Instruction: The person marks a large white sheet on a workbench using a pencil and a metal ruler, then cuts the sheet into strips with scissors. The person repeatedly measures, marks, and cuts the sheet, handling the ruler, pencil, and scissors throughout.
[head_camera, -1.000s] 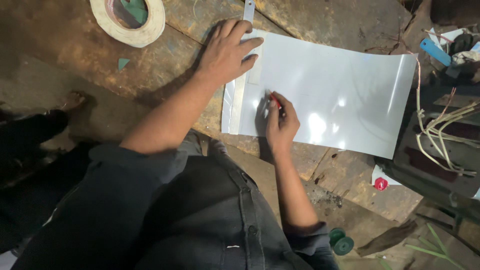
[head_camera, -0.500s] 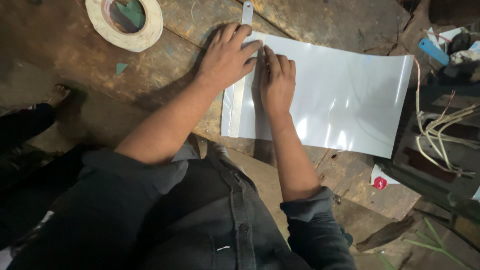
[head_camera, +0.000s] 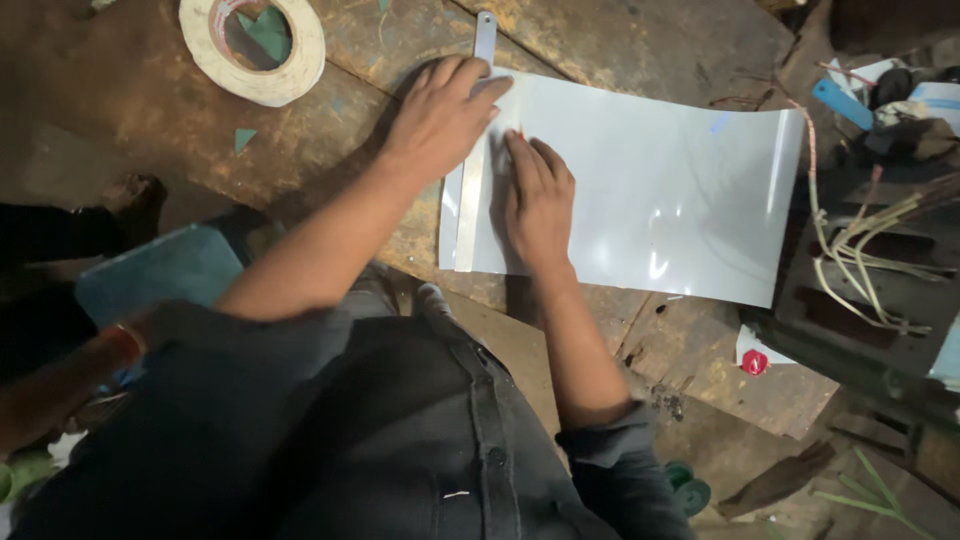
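the glossy white sheet (head_camera: 640, 200) lies flat on the rusty worktop (head_camera: 130, 110), a metal ruler (head_camera: 472, 190) along its left edge. left hand (head_camera: 440, 120), fingers spread, pins the ruler; right hand (head_camera: 538, 200), fingers together, holds a small red-tipped marker at the ruler's far end. the stroke looks nearly done; a second ago this hand sat lower.

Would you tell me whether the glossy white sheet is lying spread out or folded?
Spread out: the glossy white sheet lies open in one layer on the worn wooden table, its right edge curling slightly. Both hands press its left end.
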